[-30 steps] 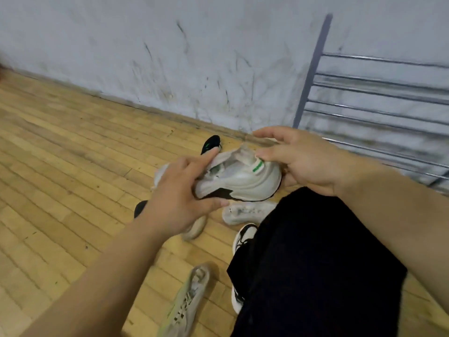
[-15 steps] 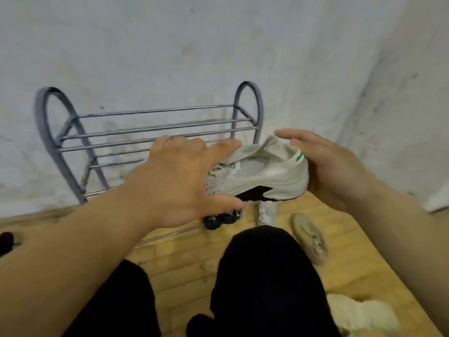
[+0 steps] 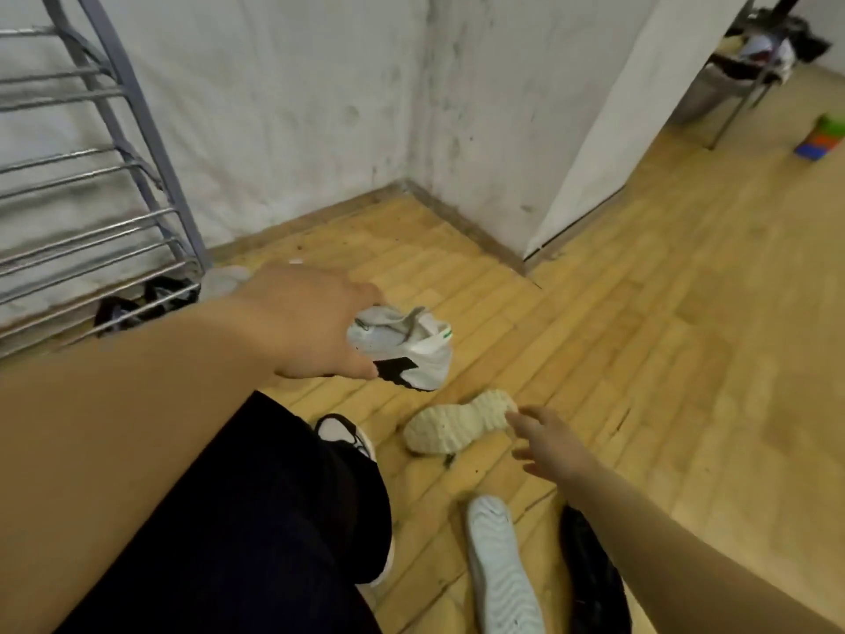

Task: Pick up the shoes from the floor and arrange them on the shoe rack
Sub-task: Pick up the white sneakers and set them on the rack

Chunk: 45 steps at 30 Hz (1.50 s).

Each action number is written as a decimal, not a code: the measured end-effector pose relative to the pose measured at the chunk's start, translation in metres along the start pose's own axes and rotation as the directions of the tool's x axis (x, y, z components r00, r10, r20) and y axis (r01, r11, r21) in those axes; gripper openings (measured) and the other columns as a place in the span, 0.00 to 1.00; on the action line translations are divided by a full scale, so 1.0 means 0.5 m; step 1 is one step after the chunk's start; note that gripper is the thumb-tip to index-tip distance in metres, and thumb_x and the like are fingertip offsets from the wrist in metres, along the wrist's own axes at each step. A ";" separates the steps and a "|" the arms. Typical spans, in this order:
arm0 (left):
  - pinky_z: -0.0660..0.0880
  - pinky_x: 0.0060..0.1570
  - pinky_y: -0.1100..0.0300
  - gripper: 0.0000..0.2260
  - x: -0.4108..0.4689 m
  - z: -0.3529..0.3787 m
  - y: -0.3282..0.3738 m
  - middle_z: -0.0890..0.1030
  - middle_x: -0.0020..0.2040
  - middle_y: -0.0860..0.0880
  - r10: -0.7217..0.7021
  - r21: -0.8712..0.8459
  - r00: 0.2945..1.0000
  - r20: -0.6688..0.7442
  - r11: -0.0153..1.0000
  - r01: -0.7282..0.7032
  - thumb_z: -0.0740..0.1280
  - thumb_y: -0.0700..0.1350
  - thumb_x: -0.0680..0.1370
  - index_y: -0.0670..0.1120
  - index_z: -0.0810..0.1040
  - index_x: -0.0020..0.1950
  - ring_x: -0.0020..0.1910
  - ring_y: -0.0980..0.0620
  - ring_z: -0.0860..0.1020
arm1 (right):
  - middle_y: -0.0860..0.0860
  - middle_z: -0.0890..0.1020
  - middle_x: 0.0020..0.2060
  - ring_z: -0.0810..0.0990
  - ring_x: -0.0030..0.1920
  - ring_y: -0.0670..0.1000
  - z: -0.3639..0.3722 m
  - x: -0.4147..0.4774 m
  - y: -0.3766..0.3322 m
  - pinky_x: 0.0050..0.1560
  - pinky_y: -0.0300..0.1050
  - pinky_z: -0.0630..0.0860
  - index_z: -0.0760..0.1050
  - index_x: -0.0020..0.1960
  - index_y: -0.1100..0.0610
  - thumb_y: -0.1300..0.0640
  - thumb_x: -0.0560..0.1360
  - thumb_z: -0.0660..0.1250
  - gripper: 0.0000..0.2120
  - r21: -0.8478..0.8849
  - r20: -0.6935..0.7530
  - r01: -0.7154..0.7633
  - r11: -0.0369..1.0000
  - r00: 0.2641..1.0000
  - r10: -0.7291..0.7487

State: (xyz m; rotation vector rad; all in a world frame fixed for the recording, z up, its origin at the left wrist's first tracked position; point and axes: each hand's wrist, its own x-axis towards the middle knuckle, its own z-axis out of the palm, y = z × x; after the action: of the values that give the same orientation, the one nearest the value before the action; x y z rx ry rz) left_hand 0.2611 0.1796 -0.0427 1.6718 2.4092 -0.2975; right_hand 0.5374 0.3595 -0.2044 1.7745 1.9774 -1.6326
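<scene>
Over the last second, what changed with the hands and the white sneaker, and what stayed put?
The right hand let go of the white sneaker and now reaches, open, toward the upturned cream shoe on the floor. The left hand alone holds the sneaker. The view swung right, putting the shoe rack at the left edge. Unchanged: the sneaker is not yet on the rack, and other shoes lie on the floor.

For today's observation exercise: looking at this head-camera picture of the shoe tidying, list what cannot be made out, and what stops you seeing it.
- Shoe rack, head view: its left part and top are cut off by the picture edge.
- Dark shoes under the rack: crossed by the bars, and too dim to tell the type.
- White sneaker: its toe is hidden by the left hand.
- Black shoe: partly cut by the bottom edge, partly behind the right forearm.
</scene>
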 end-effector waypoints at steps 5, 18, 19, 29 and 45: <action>0.66 0.52 0.53 0.38 0.027 -0.004 0.038 0.72 0.66 0.57 0.082 -0.003 0.991 0.106 0.997 -0.082 0.66 0.74 0.71 0.65 0.60 0.77 0.56 0.51 0.73 | 0.58 0.67 0.76 0.74 0.67 0.58 0.082 0.054 0.236 0.59 0.49 0.76 0.53 0.83 0.53 0.39 0.74 0.74 0.48 -0.332 0.067 -0.132 0.934 0.984 0.163; 0.72 0.58 0.54 0.40 0.043 0.006 0.070 0.70 0.58 0.63 0.122 -0.088 0.967 0.224 0.991 -0.105 0.70 0.72 0.69 0.66 0.61 0.77 0.57 0.56 0.71 | 0.57 0.62 0.76 0.68 0.72 0.63 0.226 0.133 0.350 0.68 0.58 0.71 0.42 0.83 0.44 0.45 0.73 0.69 0.48 -0.459 -0.127 -0.195 0.867 0.980 0.153; 0.73 0.59 0.54 0.39 0.044 0.005 0.071 0.72 0.61 0.63 0.123 -0.100 0.967 0.223 0.990 -0.103 0.71 0.72 0.68 0.66 0.62 0.77 0.58 0.56 0.72 | 0.56 0.63 0.75 0.69 0.71 0.63 0.225 0.134 0.344 0.67 0.58 0.73 0.41 0.82 0.42 0.45 0.73 0.68 0.48 -0.467 -0.116 -0.183 0.865 0.983 0.146; 0.75 0.59 0.52 0.34 0.056 -0.005 0.055 0.77 0.57 0.62 0.071 -0.312 0.978 0.196 0.950 -0.007 0.75 0.71 0.65 0.68 0.71 0.69 0.55 0.56 0.76 | 0.47 0.65 0.72 0.69 0.63 0.47 0.084 0.080 0.188 0.57 0.48 0.75 0.49 0.82 0.41 0.50 0.69 0.80 0.53 -0.169 -0.370 0.287 0.943 0.868 -0.330; 0.74 0.62 0.55 0.35 0.024 -0.024 0.071 0.77 0.63 0.62 0.102 -0.331 0.965 0.241 0.944 -0.017 0.76 0.68 0.66 0.66 0.71 0.71 0.61 0.56 0.76 | 0.46 0.69 0.66 0.72 0.69 0.51 0.075 -0.020 0.250 0.65 0.47 0.73 0.62 0.78 0.52 0.35 0.66 0.78 0.48 -0.353 -0.236 0.235 0.906 0.914 -0.329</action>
State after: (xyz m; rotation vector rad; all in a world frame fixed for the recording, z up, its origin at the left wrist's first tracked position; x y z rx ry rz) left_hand 0.2895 0.2060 -0.0362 1.4570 2.0809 -0.0888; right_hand 0.6109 0.3023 -0.2967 1.7442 2.5630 -1.0562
